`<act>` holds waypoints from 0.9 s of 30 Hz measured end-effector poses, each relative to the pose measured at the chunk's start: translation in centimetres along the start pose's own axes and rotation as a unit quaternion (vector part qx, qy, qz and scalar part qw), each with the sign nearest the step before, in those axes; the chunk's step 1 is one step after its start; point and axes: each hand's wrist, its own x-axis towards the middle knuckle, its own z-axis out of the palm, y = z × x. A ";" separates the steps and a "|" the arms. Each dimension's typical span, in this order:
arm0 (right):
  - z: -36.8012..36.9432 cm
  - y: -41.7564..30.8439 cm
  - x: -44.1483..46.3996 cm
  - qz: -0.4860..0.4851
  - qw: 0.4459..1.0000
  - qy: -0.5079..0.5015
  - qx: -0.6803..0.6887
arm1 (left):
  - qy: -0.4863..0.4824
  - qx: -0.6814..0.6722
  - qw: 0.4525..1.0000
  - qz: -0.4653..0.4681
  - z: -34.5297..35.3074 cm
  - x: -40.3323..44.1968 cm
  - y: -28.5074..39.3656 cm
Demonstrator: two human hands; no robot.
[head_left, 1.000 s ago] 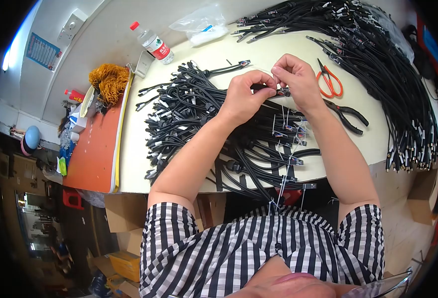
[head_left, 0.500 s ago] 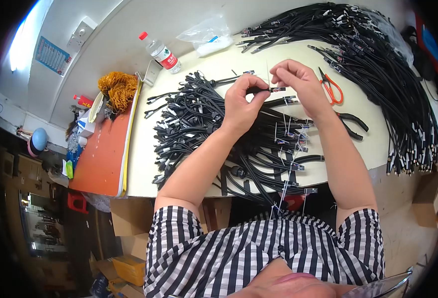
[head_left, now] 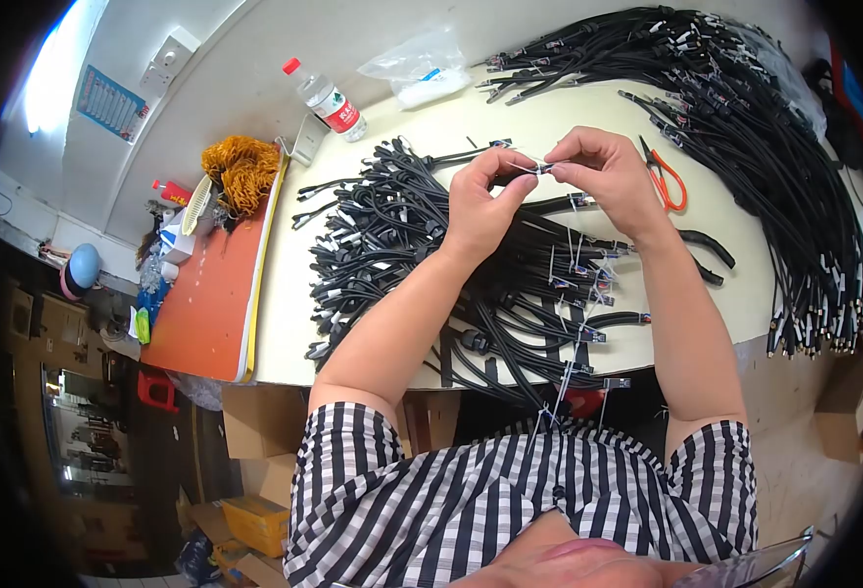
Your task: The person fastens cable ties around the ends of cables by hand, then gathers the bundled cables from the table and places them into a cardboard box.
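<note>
My left hand [head_left: 479, 208] is closed around the end of a black cable [head_left: 504, 180], held above the table. My right hand [head_left: 608, 178] is pinched at the cable's tip, on a thin white cable tie [head_left: 542, 168]; the fingers partly hide it. Below my hands lies a heap of black cables [head_left: 378, 235]. Several cable ends [head_left: 588, 335] with clear plugs and white ties stick out from the heap toward the right.
Orange-handled pliers [head_left: 668, 181] and black-handled pliers [head_left: 708, 253] lie right of my hands. A larger bundle of black cables [head_left: 745, 176] covers the table's right side. A water bottle [head_left: 334, 106] and a plastic bag [head_left: 422, 76] stand at the back.
My right hand has moved left and down to the cable's tip, bringing the tie that stood upright in its fingers. Both hands now meet there; the left still holds the cable.
</note>
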 end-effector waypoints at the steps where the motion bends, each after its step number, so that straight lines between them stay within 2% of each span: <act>1: 0.0 0.0 0.0 -0.001 1.000 -0.003 -0.002 | 0.003 -0.005 1.000 -0.006 0.0 0.0 0.0; 8: -0.1 0.0 0.1 0.000 1.000 0.001 -0.014 | 0.007 -0.053 0.999 0.003 0.1 0.1 -0.9; 12: -0.1 0.2 0.2 0.009 1.000 0.013 -0.018 | 0.002 -0.021 0.999 0.024 -0.2 0.6 -0.2; 14: 0.4 0.3 0.4 -0.018 0.997 0.065 0.032 | -0.030 0.034 0.996 -0.074 -0.5 1.2 2.1; 15: 0.6 0.3 0.4 -0.023 0.997 0.065 0.029 | -0.006 0.075 0.997 -0.005 -0.8 1.9 2.8; 19: 0.5 0.7 0.4 -0.026 0.996 0.076 0.041 | 0.069 0.047 0.991 -0.106 -5.0 4.3 5.5; 20: 0.4 0.6 0.4 -0.008 0.996 0.084 0.024 | 0.062 0.057 0.996 -0.024 -7.2 5.0 5.0; 24: 0.0 0.2 0.4 0.000 0.995 0.097 0.004 | 0.158 -0.051 0.983 0.075 -14.6 7.9 8.4; 26: 0.0 0.5 0.4 -0.007 0.995 0.095 -0.007 | 0.260 -0.064 0.953 0.144 -15.7 8.2 11.3; 27: 0.1 0.5 0.4 -0.007 0.996 0.094 -0.003 | 0.260 -0.060 0.953 0.144 -15.2 8.1 12.2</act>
